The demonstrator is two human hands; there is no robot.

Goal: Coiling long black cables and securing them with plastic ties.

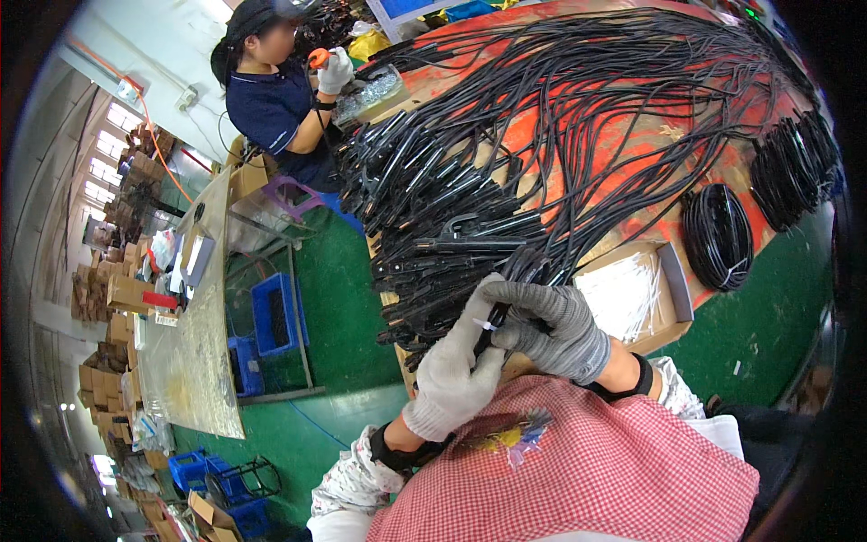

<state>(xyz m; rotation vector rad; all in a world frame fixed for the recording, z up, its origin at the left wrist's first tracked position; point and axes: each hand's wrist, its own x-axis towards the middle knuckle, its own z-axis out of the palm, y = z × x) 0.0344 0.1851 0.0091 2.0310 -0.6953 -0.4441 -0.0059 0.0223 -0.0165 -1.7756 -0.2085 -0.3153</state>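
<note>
Gripping black cable [498, 315] between closed fingers of left hand [459, 363], white-gloved. Pressing curled fingers of right hand [562, 332], grey-gloved, against same cable; cannot tell exact pinch point. Small white tie [486, 325] across cable, between hands. Just beyond grip: heaped black cable ends [442, 199]. Near, right of grip: open carton [676, 275] of loose white ties [621, 294]. Farther right: coiled black cable [718, 237]. Well beyond, leftward: co-worker [262, 104] with orange object [318, 59].
</note>
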